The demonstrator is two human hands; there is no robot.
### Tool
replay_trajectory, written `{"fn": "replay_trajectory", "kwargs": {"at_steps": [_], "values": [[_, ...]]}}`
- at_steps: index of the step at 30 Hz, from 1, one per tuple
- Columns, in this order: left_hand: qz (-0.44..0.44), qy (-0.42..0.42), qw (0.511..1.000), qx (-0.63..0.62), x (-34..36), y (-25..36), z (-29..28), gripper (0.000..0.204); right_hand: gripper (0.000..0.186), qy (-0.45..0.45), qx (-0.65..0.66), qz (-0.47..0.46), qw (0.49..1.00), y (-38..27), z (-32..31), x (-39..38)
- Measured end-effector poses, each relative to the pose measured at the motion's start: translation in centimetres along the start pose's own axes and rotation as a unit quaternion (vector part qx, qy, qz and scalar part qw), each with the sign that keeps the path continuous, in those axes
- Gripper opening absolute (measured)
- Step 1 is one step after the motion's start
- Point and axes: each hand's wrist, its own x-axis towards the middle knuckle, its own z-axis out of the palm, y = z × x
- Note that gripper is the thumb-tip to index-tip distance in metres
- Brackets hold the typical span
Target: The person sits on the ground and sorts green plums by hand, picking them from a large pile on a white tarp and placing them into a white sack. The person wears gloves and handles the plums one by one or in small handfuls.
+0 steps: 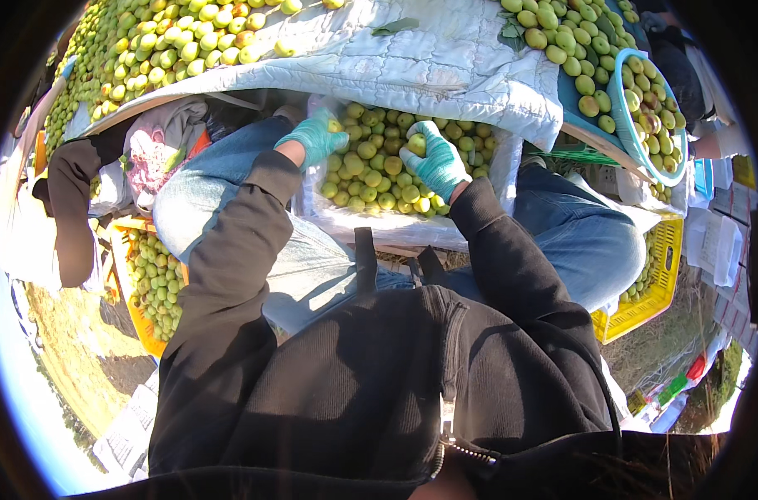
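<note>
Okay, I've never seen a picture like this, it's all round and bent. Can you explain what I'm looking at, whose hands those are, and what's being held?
This is one picture from a wide fisheye camera worn on a person's head, looking down, so straight edges curve. The black jacket and blue jeans are the wearer's own. Both hands wear teal gloves. The left hand and right hand each grip a small green fruit over a plastic-lined box of fruit between the knees. A white quilted cloth above carries more loose fruit, with a blue basket at the upper right and yellow crates at the sides.
</note>
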Motion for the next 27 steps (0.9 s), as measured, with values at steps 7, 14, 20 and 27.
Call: {"fn": "replay_trajectory", "kwargs": {"at_steps": [7, 14, 20, 27], "values": [[-0.079, -0.047, 0.977, -0.19, 0.9, -1.4, -0.1, 0.043, 0.034, 0.076, -0.283, 0.032, 0.955, 5.5, -5.1, 0.9], [-0.109, -0.179, 0.978, -0.005, 1.1, -1.9, 3.0, 0.043, 0.043, -0.044, -0.165, 0.075, 0.982, 2.5, -10.0, -1.3], [0.165, -0.147, 0.972, -0.081, 1.7, 9.6, -0.5, 0.033, 0.028, -0.015, -0.185, 0.023, 0.982, -2.6, -18.6, -3.8], [0.379, 0.132, 0.914, 0.069, 16.4, 28.5, 0.0, 0.024, 0.027, 0.299, -0.393, -0.113, 0.862, 0.7, -24.6, 7.7]]}}
